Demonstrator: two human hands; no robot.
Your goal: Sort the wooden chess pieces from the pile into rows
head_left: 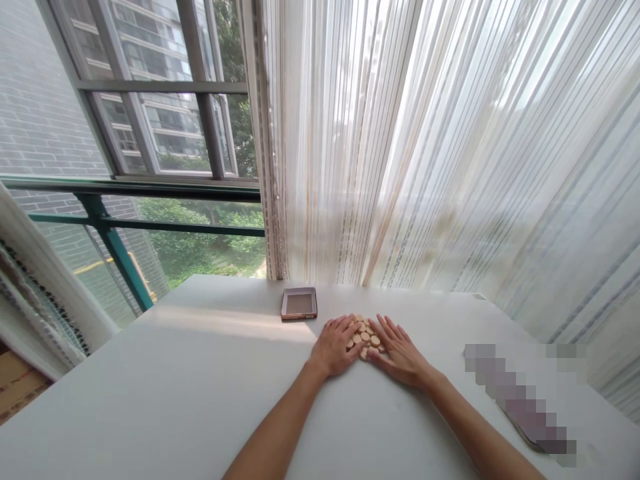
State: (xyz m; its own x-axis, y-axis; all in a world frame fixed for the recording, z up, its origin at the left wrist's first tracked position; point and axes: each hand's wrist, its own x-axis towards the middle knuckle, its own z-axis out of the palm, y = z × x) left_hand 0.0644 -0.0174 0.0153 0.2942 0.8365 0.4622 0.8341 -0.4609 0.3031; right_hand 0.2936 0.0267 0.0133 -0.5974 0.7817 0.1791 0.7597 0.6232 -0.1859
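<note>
Left hand (334, 347) and right hand (403, 355), both loosely spread, on either side of pale discs (365, 337), apparently in contact.

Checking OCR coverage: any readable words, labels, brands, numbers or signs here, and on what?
Nothing readable.
Shallow, open, dark-edged rectangular box: faint marks on its front side, too small to read.
Long pixelated item on the right: too blurred to read.
Pale, round, wood-coloured discs: no legible marks.

Bright daylight through sheer curtain (400, 133), whitish glare high up, sunlit strip (235, 323) near the far left corner of the table (150, 400), pixelated patch (520, 393) near its right edge, wide-angle slant at sides
</note>
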